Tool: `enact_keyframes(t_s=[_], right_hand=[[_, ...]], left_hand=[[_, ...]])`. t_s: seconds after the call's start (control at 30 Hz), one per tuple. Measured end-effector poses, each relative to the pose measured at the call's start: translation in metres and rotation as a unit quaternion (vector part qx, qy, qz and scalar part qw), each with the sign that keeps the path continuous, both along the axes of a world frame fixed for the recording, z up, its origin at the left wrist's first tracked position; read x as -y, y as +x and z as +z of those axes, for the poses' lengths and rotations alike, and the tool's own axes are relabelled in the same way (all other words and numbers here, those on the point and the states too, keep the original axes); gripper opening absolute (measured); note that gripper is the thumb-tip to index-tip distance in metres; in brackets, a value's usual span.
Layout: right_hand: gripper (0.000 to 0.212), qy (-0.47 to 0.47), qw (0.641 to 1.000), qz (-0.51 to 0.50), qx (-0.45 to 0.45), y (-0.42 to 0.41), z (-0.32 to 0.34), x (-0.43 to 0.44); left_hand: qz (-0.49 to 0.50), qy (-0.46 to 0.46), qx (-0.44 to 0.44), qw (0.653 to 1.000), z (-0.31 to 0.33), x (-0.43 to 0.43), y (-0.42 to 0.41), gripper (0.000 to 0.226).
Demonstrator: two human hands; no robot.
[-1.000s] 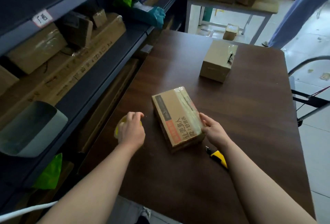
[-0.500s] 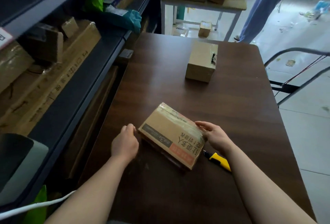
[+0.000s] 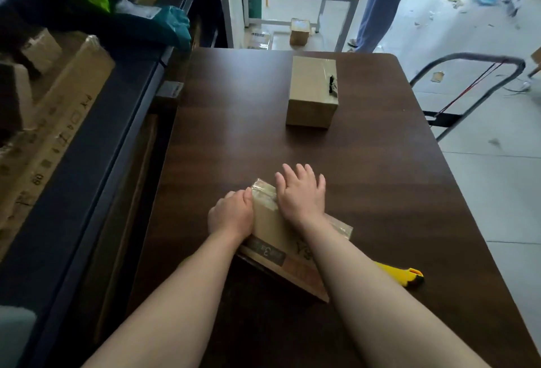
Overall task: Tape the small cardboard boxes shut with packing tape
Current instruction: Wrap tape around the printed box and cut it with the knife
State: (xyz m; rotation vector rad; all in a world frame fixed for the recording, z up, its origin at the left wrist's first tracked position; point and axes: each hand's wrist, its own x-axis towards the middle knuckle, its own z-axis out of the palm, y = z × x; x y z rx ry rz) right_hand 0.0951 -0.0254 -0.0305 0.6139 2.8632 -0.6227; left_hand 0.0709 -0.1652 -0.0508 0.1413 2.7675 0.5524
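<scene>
While right hand (image 3: 301, 196) presses flat on the taped box (image 3: 272, 233) at the desk's (image 3: 380, 168) near edge, left hand (image 3: 231, 215) gripping its side, far box (image 3: 311, 92) stands likewise taped, sealing apparently almost finished.

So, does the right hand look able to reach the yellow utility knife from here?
Probably yes. The right hand lies flat on the near cardboard box, and the yellow utility knife lies uncovered on the table just beside that forearm. The hand would only need to draw back.
</scene>
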Motion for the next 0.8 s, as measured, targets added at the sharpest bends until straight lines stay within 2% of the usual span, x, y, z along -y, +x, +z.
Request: enact_keyframes(t_s=[0.17,0.37,0.5,0.63,0.7,0.8], right_hand=[[0.057,0.063,0.996,0.018,0.052,-0.016,-0.020,0.015],[0.055,0.053,0.997,0.027,0.055,-0.014,-0.019,0.011],[0.056,0.088,0.993,-0.027,0.076,0.015,-0.023,-0.008],[0.055,0.047,0.997,-0.015,0.067,0.015,-0.024,-0.007],[0.056,0.068,0.995,-0.013,0.070,0.022,-0.023,-0.011],[0.053,0.091,0.991,-0.061,0.080,0.044,-0.024,-0.027]], left_hand=[[-0.022,-0.016,-0.011,1.000,-0.009,0.002,-0.002,0.054],[0.002,0.000,0.013,1.000,-0.007,0.004,-0.001,0.055],[-0.004,0.004,0.033,0.999,-0.003,0.001,0.001,0.057],[-0.001,0.005,0.036,0.999,0.000,0.000,0.002,0.057],[0.006,0.009,0.041,0.999,0.002,0.002,0.002,0.056],[-0.005,0.004,0.034,0.999,0.004,-0.002,0.003,0.056]])
